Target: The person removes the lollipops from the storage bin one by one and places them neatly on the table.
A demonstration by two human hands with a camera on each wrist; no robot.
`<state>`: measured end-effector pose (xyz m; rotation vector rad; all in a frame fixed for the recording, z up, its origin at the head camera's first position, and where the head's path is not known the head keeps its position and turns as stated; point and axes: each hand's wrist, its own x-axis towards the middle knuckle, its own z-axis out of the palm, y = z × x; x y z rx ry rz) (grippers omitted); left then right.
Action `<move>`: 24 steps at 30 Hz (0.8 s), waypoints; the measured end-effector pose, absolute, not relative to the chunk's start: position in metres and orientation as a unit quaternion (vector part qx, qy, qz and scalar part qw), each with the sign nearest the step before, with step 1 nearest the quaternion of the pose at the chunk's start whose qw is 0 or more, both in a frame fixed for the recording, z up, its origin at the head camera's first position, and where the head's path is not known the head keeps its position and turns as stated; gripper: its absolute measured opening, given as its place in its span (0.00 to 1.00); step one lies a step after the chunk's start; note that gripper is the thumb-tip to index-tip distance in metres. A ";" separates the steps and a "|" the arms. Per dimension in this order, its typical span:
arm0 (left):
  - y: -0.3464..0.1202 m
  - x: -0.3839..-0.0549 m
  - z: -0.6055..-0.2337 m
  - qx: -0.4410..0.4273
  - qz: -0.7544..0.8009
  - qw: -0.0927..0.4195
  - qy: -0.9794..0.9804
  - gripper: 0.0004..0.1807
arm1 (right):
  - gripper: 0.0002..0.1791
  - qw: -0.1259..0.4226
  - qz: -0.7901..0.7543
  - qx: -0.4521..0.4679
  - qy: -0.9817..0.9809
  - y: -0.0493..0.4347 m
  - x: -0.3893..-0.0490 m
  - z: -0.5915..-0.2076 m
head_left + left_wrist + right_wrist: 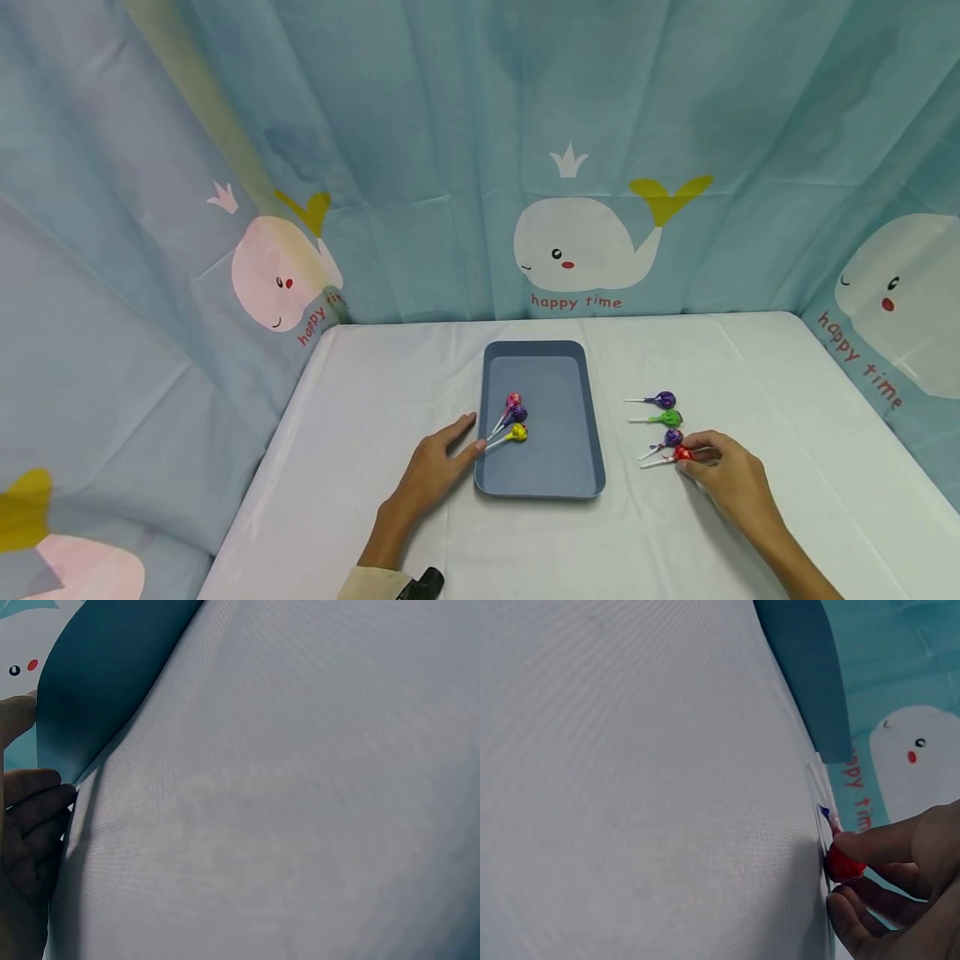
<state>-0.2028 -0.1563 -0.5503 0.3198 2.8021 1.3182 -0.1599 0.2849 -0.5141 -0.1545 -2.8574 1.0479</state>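
My right hand (pixel 727 475) pinches the red lollipop (pixel 682 453) by its wrapped head, low over the white cloth. Its white stick points left; in the right wrist view, the thumb and fingers close round the red wrapper (pixel 844 864). Just behind it lie a purple lollipop (pixel 673 437), a green one (pixel 670 418) and another purple one (pixel 665 400). My left hand (pixel 435 475) touches the left side of the grey-blue tray (pixel 558 467), fingers loosely extended. Inside the tray are a pink lollipop (pixel 513 400), a purple one (pixel 517 413) and a yellow one (pixel 517 432).
A white cloth covers the table (pixel 360 375). Blue curtains (pixel 420 167) printed with whales hang behind the table and along both sides. A dark band (pixel 423 583) shows at the left sleeve.
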 end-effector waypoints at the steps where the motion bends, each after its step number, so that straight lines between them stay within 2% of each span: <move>1: -0.156 -0.203 -0.550 0.103 0.423 0.014 0.900 0.39 | 0.15 0.047 0.344 -0.051 -0.936 0.285 -0.160 -0.514; 18: -0.156 -0.203 -0.551 0.101 0.421 0.014 0.901 0.39 | 0.20 0.081 0.349 -0.045 -0.933 0.281 -0.161 -0.506; 24: -0.155 -0.203 -0.550 0.096 0.420 0.018 0.902 0.40 | 0.20 0.119 0.375 -0.039 -0.918 0.272 -0.162 -0.501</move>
